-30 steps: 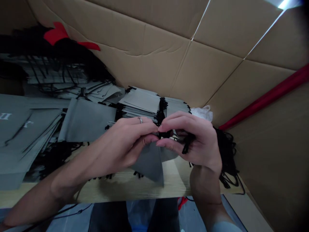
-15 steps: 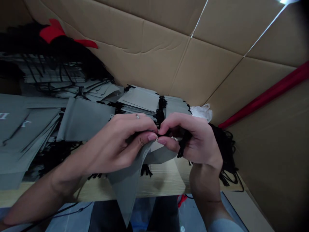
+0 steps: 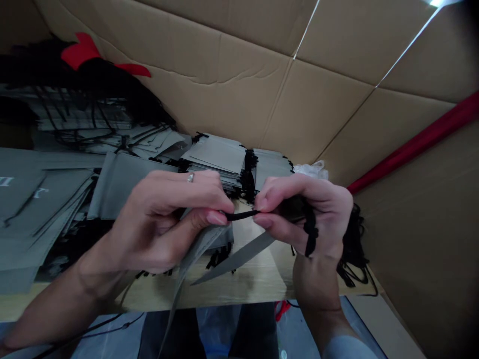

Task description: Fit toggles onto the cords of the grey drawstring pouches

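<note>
The fingertips of the left hand (image 3: 144,214) cover one end of the black cord (image 3: 241,215) and the top of the grey pouch (image 3: 192,254), whose lower tip blurs into dimness below the table's (image 3: 258,294) front edge. The right hand (image 3: 327,214) conceals the cord's other end, part of a grey flap (image 3: 239,254) and some of the black heap (image 3: 354,239) at the table's right end. A white bag (image 3: 310,170) by the back edge is partly covered. At the left end, the pile (image 3: 22,234) is cropped, its lettering (image 3: 41,192) too small to read.
</note>
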Demonstrator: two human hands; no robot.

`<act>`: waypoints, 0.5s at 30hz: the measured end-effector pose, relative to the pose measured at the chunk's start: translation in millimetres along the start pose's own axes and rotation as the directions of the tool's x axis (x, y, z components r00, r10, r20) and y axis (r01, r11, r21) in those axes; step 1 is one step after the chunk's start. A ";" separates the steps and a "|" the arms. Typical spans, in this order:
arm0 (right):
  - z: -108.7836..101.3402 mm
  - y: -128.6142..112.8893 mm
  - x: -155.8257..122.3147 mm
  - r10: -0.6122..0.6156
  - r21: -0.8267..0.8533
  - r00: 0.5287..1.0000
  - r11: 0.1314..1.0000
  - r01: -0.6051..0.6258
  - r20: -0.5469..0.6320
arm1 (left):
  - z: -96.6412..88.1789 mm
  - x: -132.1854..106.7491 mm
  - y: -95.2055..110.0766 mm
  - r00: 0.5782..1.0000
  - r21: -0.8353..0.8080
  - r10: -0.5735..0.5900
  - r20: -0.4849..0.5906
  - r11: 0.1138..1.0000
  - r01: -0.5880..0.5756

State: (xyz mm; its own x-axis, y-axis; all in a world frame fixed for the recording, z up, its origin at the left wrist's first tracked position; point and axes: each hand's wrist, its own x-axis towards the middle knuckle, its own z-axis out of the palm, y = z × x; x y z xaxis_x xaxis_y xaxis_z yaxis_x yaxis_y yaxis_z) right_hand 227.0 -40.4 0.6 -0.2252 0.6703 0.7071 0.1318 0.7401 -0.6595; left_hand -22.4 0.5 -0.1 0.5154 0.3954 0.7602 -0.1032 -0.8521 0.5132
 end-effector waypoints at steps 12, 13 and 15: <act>-7.8 0.8 5.2 -0.105 -0.197 0.994 0.975 0.098 -0.027 | -1.7 2.8 5.8 0.993 0.339 -0.105 0.050 0.937 0.082; -6.9 2.1 5.7 -0.109 -0.194 0.993 0.976 0.100 -0.036 | -0.4 2.9 4.5 0.991 0.341 -0.113 0.067 0.936 0.083; -5.0 4.3 5.9 -0.104 -0.199 0.993 0.976 0.090 -0.062 | 2.4 2.8 1.7 0.993 0.359 -0.093 0.077 0.931 0.060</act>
State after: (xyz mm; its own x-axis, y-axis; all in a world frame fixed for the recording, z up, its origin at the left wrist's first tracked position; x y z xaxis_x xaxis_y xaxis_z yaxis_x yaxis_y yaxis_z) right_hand 231.1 -33.0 3.2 -0.1778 0.5918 0.7862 0.3000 0.7935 -0.5294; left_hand -19.0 -0.7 2.0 0.5866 0.4456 0.6763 0.2402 -0.8932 0.3802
